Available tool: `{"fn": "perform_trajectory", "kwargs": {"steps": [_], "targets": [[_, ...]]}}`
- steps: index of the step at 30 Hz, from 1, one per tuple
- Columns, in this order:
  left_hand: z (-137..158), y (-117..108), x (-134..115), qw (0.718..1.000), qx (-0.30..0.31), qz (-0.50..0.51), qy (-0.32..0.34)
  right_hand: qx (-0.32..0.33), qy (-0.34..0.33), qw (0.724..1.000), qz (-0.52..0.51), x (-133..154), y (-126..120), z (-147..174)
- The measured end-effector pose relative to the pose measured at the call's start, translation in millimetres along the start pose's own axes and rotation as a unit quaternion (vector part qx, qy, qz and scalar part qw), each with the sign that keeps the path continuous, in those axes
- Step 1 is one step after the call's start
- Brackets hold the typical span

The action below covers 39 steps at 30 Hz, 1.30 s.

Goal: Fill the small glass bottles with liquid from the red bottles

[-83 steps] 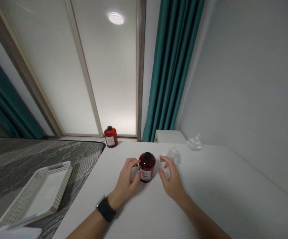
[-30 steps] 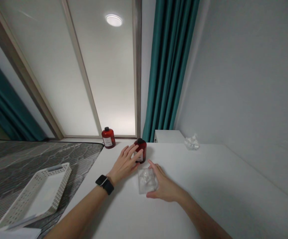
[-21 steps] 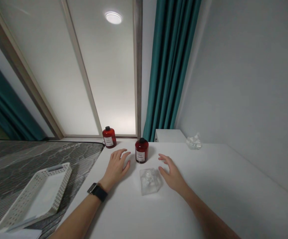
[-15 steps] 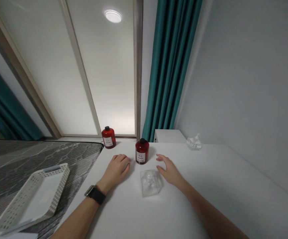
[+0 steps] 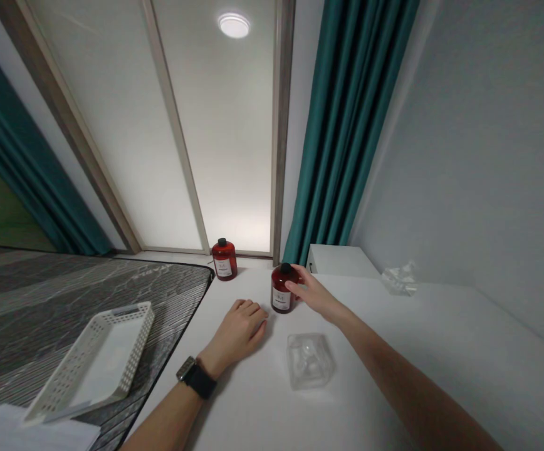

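Note:
My right hand (image 5: 314, 293) reaches around the nearer dark red bottle (image 5: 281, 300), with the thumb across its front and the fingers on its right side and behind the shoulder. The bottle stands upright on the white table, with a black cap and a white label. My left hand (image 5: 240, 329) rests palm down on the table left of this bottle, apart from it, its fingers loosely curled and nothing visible in them; a dark watch (image 5: 197, 376) is on that wrist. A clear plastic package (image 5: 308, 360) lies between my forearms, touched by neither hand.
Another red bottle (image 5: 224, 262) stands at the table's far left corner. Crumpled clear plastic (image 5: 400, 279) lies by the right wall. On the grey patterned surface to the left are a white perforated basket (image 5: 133, 363) and white paper (image 5: 37, 432). A white cabinet (image 5: 340, 260) stands behind.
My right hand has moved forward from beside the nearer bottle and closed around it. My left hand stays resting on the table. The view has shifted, moving the scene slightly right.

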State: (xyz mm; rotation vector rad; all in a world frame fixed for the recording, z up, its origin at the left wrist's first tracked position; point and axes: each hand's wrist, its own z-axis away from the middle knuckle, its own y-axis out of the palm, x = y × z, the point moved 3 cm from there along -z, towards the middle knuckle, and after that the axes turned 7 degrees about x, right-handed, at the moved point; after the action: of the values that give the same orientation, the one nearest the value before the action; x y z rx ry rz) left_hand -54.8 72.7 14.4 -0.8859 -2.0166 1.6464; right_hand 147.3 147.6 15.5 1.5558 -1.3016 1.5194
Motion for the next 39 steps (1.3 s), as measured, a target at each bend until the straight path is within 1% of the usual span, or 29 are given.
{"fn": "perform_trajectory", "kwargs": {"steps": [6,11,15,19,25,29,33,36,39], "targets": [[2,0,-3,0.999,-0.005,0.032,0.002,0.026,0.016,0.999,-0.032,-8,15,-46],[4,-1,-5,0.999,-0.009,0.051,0.019,0.052,0.016,0.997,-0.052,-11,27,-79],[4,0,-6,0.998,-0.022,0.045,0.036,0.066,0.017,0.996,-0.063,-12,32,-96],[4,1,-7,0.998,-0.018,0.032,0.042,0.068,0.021,0.995,-0.072,-15,36,-109],[4,-1,-5,0.999,-0.003,0.017,0.028,0.067,0.018,0.995,-0.077,-21,39,-118],[3,-2,1,1.000,0.001,0.022,0.003,0.069,0.016,0.995,-0.076,-23,39,-119],[6,-1,18,0.997,-0.019,0.039,-0.058,0.078,0.010,0.993,-0.082,-25,39,-113],[10,0,32,0.989,-0.057,0.072,-0.120,0.079,0.021,0.994,-0.078,-30,35,-102],[14,2,42,0.964,-0.129,0.138,-0.187,0.057,0.057,0.995,-0.062,-38,28,-86]]}}
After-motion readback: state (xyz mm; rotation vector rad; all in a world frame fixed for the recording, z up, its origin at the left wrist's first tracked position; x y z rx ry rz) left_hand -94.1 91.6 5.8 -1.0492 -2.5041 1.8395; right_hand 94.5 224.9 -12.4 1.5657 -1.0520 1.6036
